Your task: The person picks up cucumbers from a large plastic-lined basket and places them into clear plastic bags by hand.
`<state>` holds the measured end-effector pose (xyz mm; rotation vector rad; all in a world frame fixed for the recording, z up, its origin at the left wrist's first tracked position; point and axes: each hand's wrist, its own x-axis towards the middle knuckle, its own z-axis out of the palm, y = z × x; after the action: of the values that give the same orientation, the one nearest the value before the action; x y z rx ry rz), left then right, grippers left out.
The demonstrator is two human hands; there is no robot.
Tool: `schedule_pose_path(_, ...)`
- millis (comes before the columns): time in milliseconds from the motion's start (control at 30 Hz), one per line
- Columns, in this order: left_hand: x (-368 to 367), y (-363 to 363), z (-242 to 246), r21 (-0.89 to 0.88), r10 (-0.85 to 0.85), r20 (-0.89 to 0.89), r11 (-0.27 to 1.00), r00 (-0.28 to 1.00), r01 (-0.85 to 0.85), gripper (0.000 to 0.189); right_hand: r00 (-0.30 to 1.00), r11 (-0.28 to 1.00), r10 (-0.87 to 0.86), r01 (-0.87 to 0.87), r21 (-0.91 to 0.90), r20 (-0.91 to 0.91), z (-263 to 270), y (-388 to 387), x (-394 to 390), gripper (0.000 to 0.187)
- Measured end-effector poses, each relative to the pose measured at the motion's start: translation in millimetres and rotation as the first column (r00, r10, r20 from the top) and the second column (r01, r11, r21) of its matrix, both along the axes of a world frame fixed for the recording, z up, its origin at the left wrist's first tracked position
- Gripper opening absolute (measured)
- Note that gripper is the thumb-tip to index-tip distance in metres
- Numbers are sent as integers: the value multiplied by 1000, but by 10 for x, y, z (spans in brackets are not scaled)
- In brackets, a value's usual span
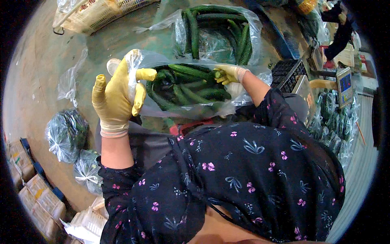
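Note:
A yellow glove covers my left hand (117,91), which holds up the near-left edge of a clear plastic bag (186,111); the film runs between its spread fingers. Inside the bag lie several dark green cucumbers (189,94), some curved along its wall. My right hand (228,74), gloved too, reaches in at the bag's right side. Its fingers are curled around a cucumber (217,74), of which mainly one end shows. Just beyond is a second container lined with clear plastic (216,42), with long cucumbers (192,33) along its sides.
Tied bags of green produce (67,134) sit on the floor at left. To the right are a black crate (286,73), a scale with a lit display (345,87) and more bagged produce (330,122). A printed sack (103,15) lies at the far left. Part of another person (339,33) shows at upper right.

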<state>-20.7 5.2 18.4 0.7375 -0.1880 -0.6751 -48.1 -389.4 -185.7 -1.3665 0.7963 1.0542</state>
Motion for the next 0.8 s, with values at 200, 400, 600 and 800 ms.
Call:
schedule_pose_path(200, 4, 9, -34, -40, -3, -11, 999, 1000, 3, 95, 992, 961, 104, -82, -266, 70, -50, 55, 3, 39)
schedule_pose_path(400, 36, -6, -57, -69, -42, 5, 997, 999, 42, 95, 435, 251, 901, -537, -805, -10, -401, -51, -209, 37)
schedule_pose_path(600, 30, -20, -81, -69, -46, -23, 997, 999, 44, 95, 378, 120, 925, -355, -927, -25, -230, 268, -295, 27)
schedule_pose_path(800, 56, -39, -79, -66, -41, -48, 997, 998, 37, 95, 249, -82, 946, -435, -897, -207, -418, 269, -189, 18)
